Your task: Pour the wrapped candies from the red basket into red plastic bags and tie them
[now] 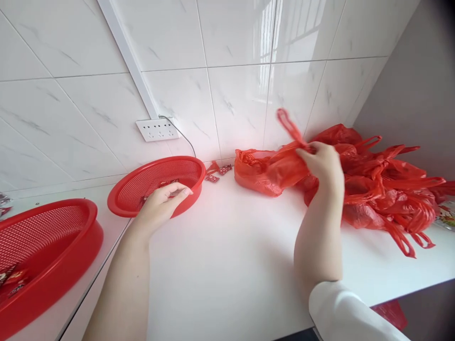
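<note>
Heaped crinkly red bags (391, 194) right of my right hand (323, 163), an oval mesh basket (131, 192) at my left hand (163, 203)
My left hand curls loosely over the basket's near rim, whether gripping anything I cannot tell; my right, the nearer, pinches a thin, filmy bag (287, 166) by its gathered neck, its length slanting down leftward; small printed packets (212, 178) lie between my hands, farther off

We take this for a packing corner in a small workshop or a shop's back room, though too little of the room shows to settle which. We see a marbled tile wall (241, 104), a socket panel (158, 130), a white worktop (213, 270), red mesh baskets (130, 180), small printed packets (212, 178) and heaped red carrier bags (394, 199).
</note>
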A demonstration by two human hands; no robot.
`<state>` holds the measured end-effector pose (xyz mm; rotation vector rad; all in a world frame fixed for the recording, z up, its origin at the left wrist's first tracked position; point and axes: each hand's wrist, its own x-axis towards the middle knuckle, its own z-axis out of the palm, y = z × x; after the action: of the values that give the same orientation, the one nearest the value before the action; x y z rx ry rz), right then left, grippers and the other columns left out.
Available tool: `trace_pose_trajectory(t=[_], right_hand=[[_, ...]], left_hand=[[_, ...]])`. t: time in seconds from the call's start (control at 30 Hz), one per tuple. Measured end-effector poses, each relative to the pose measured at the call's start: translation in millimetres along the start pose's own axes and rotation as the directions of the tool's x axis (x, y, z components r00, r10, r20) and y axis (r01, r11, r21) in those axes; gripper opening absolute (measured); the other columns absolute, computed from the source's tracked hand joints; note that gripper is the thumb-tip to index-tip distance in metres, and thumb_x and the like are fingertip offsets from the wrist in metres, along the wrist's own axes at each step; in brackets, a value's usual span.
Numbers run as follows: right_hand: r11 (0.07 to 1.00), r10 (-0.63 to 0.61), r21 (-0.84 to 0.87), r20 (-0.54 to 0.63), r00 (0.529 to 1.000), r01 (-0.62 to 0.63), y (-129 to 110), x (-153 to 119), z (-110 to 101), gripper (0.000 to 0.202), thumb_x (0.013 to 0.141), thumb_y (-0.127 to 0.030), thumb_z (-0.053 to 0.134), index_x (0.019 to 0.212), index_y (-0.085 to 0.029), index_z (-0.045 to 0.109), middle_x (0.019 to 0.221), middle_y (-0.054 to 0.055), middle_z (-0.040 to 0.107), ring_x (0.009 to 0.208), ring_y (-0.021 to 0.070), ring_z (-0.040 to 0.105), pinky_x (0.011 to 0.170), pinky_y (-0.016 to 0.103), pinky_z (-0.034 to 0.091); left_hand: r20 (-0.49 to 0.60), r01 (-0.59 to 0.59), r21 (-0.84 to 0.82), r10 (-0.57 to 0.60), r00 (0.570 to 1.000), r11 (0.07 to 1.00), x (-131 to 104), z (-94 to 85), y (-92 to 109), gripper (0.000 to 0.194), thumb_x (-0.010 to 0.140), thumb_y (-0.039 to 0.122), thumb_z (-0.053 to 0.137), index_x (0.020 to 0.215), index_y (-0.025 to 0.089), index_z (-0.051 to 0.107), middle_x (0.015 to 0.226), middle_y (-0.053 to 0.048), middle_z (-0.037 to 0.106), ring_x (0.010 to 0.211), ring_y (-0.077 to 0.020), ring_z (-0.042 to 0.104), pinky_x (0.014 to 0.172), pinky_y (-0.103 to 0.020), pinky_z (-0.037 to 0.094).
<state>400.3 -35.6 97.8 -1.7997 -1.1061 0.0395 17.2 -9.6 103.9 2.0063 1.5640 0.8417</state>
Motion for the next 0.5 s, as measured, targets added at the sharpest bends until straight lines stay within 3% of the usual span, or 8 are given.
trace_pose_trajectory(t=[0.03,0.1,0.2,0.27,0.33,0.4,0.47,0.5], right_hand=[[0.998,0.067,0.009,-0.152,0.986,-0.067,11.9,3.8,-8.5,0.018,0.079,-0.033,0.061,0.087,-0.018,0.064,0.083,0.012,0.066,0.076,0.0219,0.057,0.07,0.036,0.041],[0.983,0.178,0.03,-0.371,0.912,-0.18,32.6,8.5,-17.6,0.025,0.082,-0.029,0.058,0.1,-0.013,0.062,0.099,0.02,0.065,0.092,0.0273,0.059,0.081,0.039,0.04],[0.936,0.327,0.031,-0.445,0.834,-0.351,48.5,12.4,-15.9,0.046,0.081,-0.028,0.06,0.121,-0.006,0.053,0.124,0.03,0.054,0.114,0.0362,0.052,0.089,0.045,0.038],[0.93,0.325,-0.014,-0.43,0.842,-0.367,47.7,16.9,-6.8,0.052,0.08,-0.027,0.061,0.128,-0.008,0.051,0.131,0.029,0.05,0.121,0.0385,0.048,0.091,0.048,0.038],[0.968,0.201,-0.068,-0.378,0.904,-0.243,40.7,23.9,10.3,0.041,0.085,-0.025,0.053,0.124,-0.011,0.056,0.127,0.023,0.057,0.12,0.0342,0.05,0.095,0.046,0.039],[0.993,0.056,-0.09,-0.197,0.979,-0.074,31.6,30.6,37.8,0.034,0.091,-0.023,0.042,0.117,-0.013,0.061,0.118,0.017,0.064,0.113,0.0278,0.056,0.098,0.041,0.039],[0.995,0.019,-0.1,0.045,0.999,-0.014,23.8,32.1,74.5,0.037,0.094,-0.022,0.034,0.119,-0.014,0.06,0.12,0.016,0.063,0.113,0.0258,0.057,0.099,0.038,0.039],[0.994,0.038,-0.108,0.179,0.983,-0.019,21.2,29.8,94.6,0.04,0.095,-0.02,0.031,0.128,-0.014,0.054,0.127,0.016,0.06,0.117,0.0247,0.055,0.1,0.037,0.039]], left_hand=[[0.028,0.026,0.017,-0.026,0.999,1.0,-0.7,-1.2,1.6,0.037,0.08,0.059,0.057,0.09,0.026,0.07,0.101,-0.004,0.071,0.099,-0.0273,0.062,0.073,-0.033,0.048],[0.081,0.061,0.046,-0.064,0.995,0.997,-1.0,-2.8,3.4,0.038,0.081,0.06,0.054,0.093,0.027,0.069,0.107,-0.004,0.07,0.103,-0.0282,0.06,0.072,-0.033,0.048],[0.099,0.033,0.088,-0.041,0.994,0.996,0.8,-2.3,1.1,0.038,0.082,0.059,0.052,0.091,0.026,0.068,0.104,-0.004,0.07,0.1,-0.0276,0.061,0.074,-0.034,0.048],[0.113,0.002,0.11,-0.015,0.993,0.994,2.5,-0.3,-2.1,0.038,0.082,0.059,0.051,0.088,0.025,0.067,0.1,-0.004,0.07,0.096,-0.0261,0.062,0.077,-0.034,0.048],[0.135,-0.019,0.112,0.004,0.991,0.993,3.2,2.1,-4.3,0.038,0.083,0.059,0.05,0.088,0.025,0.066,0.099,-0.003,0.07,0.093,-0.0243,0.062,0.078,-0.034,0.048],[0.159,-0.041,0.113,0.023,0.987,0.993,2.1,4.2,-4.3,0.038,0.084,0.059,0.049,0.088,0.025,0.065,0.096,-0.002,0.069,0.09,-0.0226,0.061,0.078,-0.033,0.047],[0.176,-0.074,0.131,0.05,0.983,0.989,-0.3,5.2,-2.4,0.036,0.086,0.057,0.047,0.086,0.025,0.064,0.093,-0.001,0.068,0.085,-0.0209,0.061,0.075,-0.031,0.046],[0.181,-0.091,0.144,0.064,0.981,0.985,-1.7,5.4,-1.2,0.035,0.086,0.056,0.047,0.086,0.025,0.064,0.091,-0.001,0.068,0.083,-0.0203,0.06,0.073,-0.03,0.046]])
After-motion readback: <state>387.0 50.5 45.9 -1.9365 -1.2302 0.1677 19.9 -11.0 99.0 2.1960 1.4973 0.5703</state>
